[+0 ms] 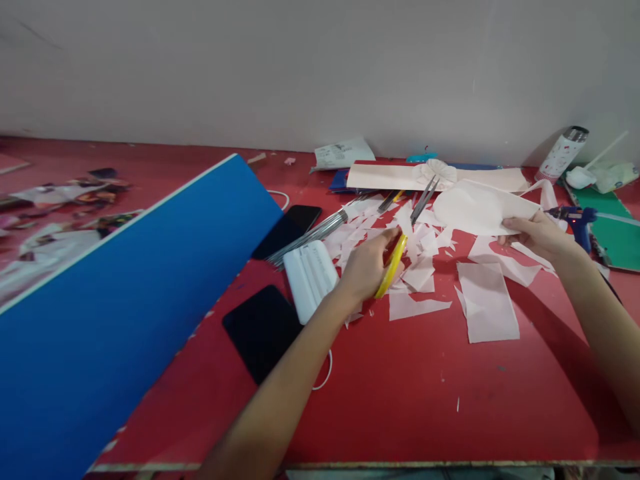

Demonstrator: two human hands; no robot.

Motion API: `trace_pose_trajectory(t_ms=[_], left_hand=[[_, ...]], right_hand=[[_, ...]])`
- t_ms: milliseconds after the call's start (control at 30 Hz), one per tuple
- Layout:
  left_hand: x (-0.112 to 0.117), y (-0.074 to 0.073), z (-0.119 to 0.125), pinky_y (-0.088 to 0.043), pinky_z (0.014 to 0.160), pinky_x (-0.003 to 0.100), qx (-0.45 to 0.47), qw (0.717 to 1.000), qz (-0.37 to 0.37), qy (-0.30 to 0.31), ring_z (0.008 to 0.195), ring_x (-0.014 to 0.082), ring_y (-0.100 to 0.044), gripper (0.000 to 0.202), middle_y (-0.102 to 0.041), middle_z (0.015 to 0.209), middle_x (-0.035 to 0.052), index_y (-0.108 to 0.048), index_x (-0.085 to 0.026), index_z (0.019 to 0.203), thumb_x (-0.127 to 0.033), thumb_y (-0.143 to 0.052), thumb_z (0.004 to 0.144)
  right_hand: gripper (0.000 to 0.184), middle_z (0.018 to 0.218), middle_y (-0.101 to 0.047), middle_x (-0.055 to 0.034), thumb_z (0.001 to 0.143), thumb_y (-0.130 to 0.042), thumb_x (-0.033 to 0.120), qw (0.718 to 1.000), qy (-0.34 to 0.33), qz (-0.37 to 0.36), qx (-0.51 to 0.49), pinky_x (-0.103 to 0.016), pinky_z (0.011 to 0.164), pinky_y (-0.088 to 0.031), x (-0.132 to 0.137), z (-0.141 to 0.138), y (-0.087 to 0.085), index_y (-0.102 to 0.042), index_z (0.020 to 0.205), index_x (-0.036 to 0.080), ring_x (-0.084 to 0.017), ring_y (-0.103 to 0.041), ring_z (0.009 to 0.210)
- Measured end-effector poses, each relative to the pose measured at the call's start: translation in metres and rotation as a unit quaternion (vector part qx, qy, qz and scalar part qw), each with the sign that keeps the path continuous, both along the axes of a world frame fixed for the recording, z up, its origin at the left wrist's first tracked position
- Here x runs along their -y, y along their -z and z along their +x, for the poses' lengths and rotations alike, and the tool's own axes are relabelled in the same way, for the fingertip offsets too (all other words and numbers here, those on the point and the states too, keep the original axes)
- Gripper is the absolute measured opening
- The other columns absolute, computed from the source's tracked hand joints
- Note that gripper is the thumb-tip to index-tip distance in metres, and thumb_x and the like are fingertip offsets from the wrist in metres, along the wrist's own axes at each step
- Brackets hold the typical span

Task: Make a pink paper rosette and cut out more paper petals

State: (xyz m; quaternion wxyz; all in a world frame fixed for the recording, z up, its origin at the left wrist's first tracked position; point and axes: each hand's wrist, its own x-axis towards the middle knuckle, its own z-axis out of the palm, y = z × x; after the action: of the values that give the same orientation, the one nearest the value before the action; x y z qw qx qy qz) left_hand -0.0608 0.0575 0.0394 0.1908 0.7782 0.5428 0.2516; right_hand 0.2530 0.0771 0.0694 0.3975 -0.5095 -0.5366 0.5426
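My left hand [371,265] is closed around the yellow handle of a pair of scissors [393,268]. The metal blades point away from me and a little to the right, slightly apart at the tips. My right hand [534,233] pinches the right end of a pale pink sheet [480,205], which has a rounded outline on its left. A small gap shows between the blades and the sheet's left edge. Cut pale pink scraps [425,263] lie scattered below both hands. One rectangular pink piece [489,303] rests flat on the red table [450,400].
A large blue board [150,280] stands tilted at the left. Near my left forearm lie a white device [311,277], a black tablet-like slab [263,327] and metal wires [315,235]. A blue glue gun [579,223], a green board [613,230] and a bottle [563,155] are at the right.
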Motion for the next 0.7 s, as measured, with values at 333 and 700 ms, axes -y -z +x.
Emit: trace_pose_trajectory(t_ms=[333, 700], left_hand=[[0.007, -0.003, 0.01, -0.043, 0.063, 0.03, -0.013, 1.0, 0.0, 0.01, 0.078, 0.0212, -0.062, 0.03, -0.068, 0.092, 0.0048, -0.057, -0.018, 0.1, -0.022, -0.05, 0.071], [0.008, -0.002, 0.013, -0.04, 0.061, 0.029, 0.006, 1.0, 0.016, 0.016, 0.071, 0.0184, -0.059, 0.021, -0.067, 0.082, 0.0024, -0.056, -0.019, 0.091, -0.025, -0.05, 0.072]], right_hand=[[0.021, 0.058, -0.064, -0.004, 0.068, -0.074, 0.034, 0.999, -0.021, -0.005, -0.035, -0.032, 0.06, -0.05, -0.002, 0.001, 0.008, -0.065, 0.062, 0.015, -0.016, -0.061, 0.056], [0.02, 0.06, -0.066, -0.0042, 0.068, -0.073, 0.033, 0.999, -0.025, 0.001, -0.041, -0.029, 0.056, -0.052, -0.003, 0.001, 0.011, -0.065, 0.065, 0.015, -0.015, -0.062, 0.054]])
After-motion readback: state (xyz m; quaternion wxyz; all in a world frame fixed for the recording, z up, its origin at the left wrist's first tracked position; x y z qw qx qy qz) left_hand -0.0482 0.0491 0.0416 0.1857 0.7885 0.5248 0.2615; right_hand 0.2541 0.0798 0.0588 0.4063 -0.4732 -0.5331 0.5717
